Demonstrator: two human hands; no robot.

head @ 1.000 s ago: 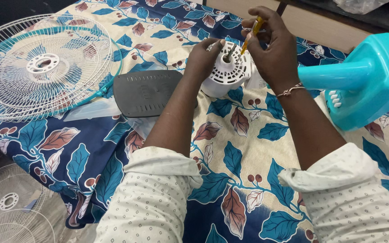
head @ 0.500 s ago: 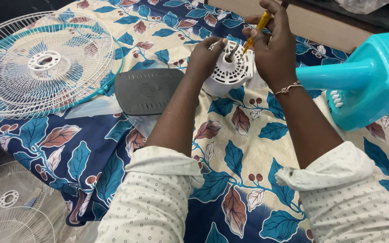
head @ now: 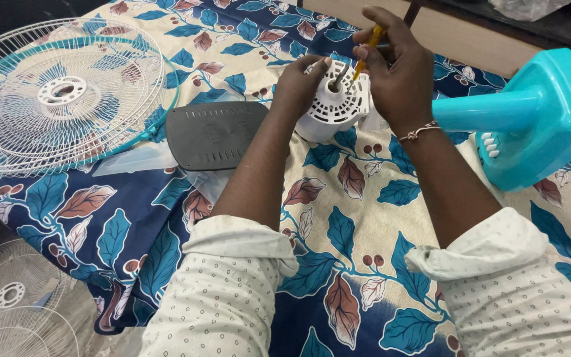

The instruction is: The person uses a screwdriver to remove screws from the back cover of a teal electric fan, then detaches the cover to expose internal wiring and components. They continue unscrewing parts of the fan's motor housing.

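White plastic motor housing (head: 334, 106) sits on the leaf-print cloth (head: 365, 218), steadied in your left hand (head: 302, 82); your right hand (head: 398, 69) pinches a yellow screwdriver (head: 367, 53). Tilting it could slip the tip off.

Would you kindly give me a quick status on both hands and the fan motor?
Left hand steadying white motor housing. Right hand holds yellow-handled screwdriver, tip at housing top. Grey cover plate lies alongside, apart.
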